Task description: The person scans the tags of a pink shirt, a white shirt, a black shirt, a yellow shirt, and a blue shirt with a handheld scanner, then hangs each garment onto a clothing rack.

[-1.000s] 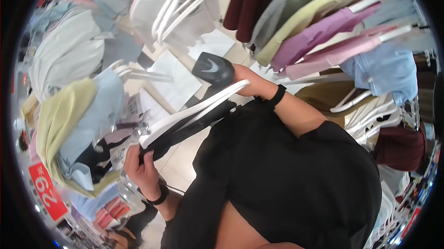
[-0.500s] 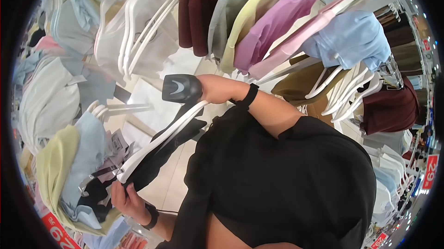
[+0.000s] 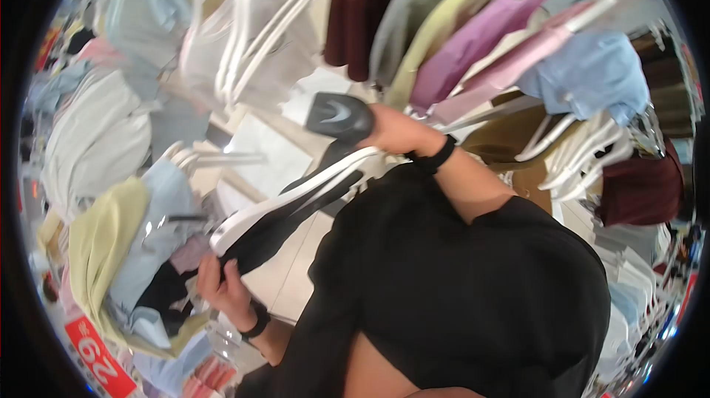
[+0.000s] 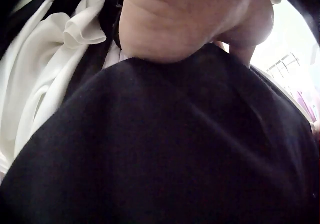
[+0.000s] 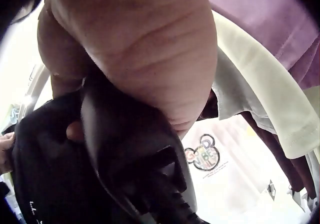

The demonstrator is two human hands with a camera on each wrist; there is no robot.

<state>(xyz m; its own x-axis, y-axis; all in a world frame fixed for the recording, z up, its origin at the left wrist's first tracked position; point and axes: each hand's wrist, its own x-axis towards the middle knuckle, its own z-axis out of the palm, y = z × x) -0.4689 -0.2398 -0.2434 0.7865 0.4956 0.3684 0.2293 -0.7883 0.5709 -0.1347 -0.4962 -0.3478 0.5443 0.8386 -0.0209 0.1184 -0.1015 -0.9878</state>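
In the head view my right hand [image 3: 399, 132] grips a dark grey handheld device [image 3: 340, 117] with a light crescent mark. The right end of a white hanger [image 3: 288, 195] lies by this hand. Black cloth [image 3: 270, 239] hangs along the hanger, and my left hand [image 3: 225, 294] pinches it near the hanger's left end. The left wrist view has my left hand [image 4: 190, 19] above a broad stretch of the black cloth [image 4: 160, 134]. In the right wrist view my right hand [image 5: 145, 49] is round the device [image 5: 130, 139], beside the black cloth [image 5: 50, 159]; most of its fingers are hidden.
Purple [image 3: 484, 43], grey and maroon garments hang at the upper right. White hangers [image 3: 592, 158] stand below them. On the left are a yellow-green garment [image 3: 103, 250], pale clothes [image 3: 96, 139] and a red price sign [image 3: 100, 357]. White sheets [image 3: 270, 158] lie beyond the hanger.
Compared with half a second ago, both hands, the hanger and the device appear further right and higher in the head view, as the surrounding racks also shift right. Both holds are unchanged.
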